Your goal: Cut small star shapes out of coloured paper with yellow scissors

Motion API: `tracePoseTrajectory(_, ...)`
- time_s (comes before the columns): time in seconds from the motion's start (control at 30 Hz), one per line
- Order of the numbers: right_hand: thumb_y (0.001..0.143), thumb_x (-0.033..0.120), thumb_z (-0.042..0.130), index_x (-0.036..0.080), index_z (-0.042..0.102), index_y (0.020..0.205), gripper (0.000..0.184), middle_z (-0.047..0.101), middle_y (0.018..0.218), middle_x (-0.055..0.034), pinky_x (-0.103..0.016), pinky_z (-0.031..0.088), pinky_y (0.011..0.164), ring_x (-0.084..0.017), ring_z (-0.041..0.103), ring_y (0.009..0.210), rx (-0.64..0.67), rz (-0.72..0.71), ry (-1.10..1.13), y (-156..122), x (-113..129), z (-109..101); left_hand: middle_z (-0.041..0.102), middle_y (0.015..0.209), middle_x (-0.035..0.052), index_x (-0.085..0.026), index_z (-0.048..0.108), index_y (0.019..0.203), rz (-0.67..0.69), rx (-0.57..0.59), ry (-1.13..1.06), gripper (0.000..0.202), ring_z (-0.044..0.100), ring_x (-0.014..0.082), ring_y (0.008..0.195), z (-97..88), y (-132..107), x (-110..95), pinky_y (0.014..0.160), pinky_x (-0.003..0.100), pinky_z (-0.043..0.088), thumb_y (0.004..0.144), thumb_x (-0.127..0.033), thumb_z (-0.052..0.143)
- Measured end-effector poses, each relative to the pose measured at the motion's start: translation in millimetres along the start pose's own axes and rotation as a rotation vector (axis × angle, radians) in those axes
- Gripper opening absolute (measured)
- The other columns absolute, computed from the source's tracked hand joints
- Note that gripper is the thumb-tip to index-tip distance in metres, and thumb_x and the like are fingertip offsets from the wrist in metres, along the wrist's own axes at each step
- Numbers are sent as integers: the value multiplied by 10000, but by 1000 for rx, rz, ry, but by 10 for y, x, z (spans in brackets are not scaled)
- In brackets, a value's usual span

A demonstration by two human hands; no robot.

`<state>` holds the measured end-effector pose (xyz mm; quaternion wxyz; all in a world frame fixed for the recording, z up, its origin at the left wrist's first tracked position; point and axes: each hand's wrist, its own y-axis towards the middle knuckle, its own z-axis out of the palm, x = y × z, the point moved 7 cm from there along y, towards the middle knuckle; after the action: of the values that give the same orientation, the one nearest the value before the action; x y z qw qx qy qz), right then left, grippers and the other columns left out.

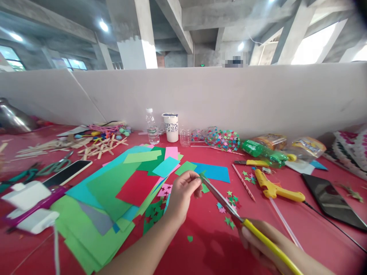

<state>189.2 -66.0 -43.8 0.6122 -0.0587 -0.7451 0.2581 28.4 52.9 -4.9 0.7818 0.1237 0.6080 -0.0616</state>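
My left hand (183,193) is closed in a pinch over the middle of the table, its fingertips on a tiny piece of green paper (203,173). Yellow-handled scissors (223,199) are gripped in my right hand (262,235). Their blades point up and left, with the tips right at the green piece. Another green scrap (205,188) lies under the blades. Loose paper stars (229,222) in green, pink and blue are scattered below and right of the scissors. A small green offcut (190,238) rests nearer to me.
Overlapping coloured sheets (109,187) cover the table's left half. A yellow glue gun (275,189), a pink-striped straw (244,183) and a dark tablet (332,198) lie right. Behind stand a water bottle (151,128), a white cup (172,130) and a star-filled plastic bottle (222,139).
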Motion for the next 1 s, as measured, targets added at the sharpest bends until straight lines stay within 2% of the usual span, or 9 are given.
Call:
tracePoseTrajectory(0.2,778,747,425,186,494,791,566,364,527,96,-182,233,383,-46,240,396,-13,-10,29,33,-118,-9,559,562,-24,-178,580,726,-51,-2,-41,129,497,96,498,23,-17,46,510,221,360,751,-299,619)
tracePoseTrajectory(0.3,725,765,483,183,513,761,585,397,574,74,-178,304,441,-63,326,465,-55,-41,55,20,-82,-31,555,558,-24,-177,577,728,-47,3,-49,131,493,99,500,32,-19,52,515,225,361,751,-298,624)
tracePoseTrajectory(0.43,642,787,551,180,550,736,614,443,643,41,-190,386,529,-96,413,566,-95,-12,96,-11,-50,-49,540,550,-32,-179,571,721,-40,17,-48,126,483,93,504,43,-18,53,521,222,353,773,-287,612)
tracePoseTrajectory(0.63,694,776,506,192,511,669,585,370,549,57,-184,381,503,-98,379,530,-131,-66,6,-11,27,-16,535,572,-33,-182,571,734,-40,18,-35,117,481,89,518,52,-28,56,536,225,349,797,-278,595)
tracePoseTrajectory(0.83,594,819,547,190,517,641,631,441,590,24,-201,419,524,-126,447,583,-144,-83,84,-4,-12,-21,506,574,-34,-190,584,751,-27,-13,12,119,457,105,577,19,-18,94,593,233,354,801,-297,598)
tracePoseTrajectory(0.9,567,817,570,191,515,642,633,433,584,25,-194,398,499,-125,443,581,-134,-90,101,-10,-12,-15,524,633,-25,-197,596,759,-2,-34,38,112,471,116,646,-2,-10,97,655,237,368,797,-301,607)
tracePoseTrajectory(1.0,555,815,581,191,493,626,634,403,566,38,-186,356,465,-106,406,549,-146,-118,102,-22,42,-14,590,893,6,-199,604,748,26,-55,20,95,519,149,856,-14,-1,92,791,250,375,777,-286,626)
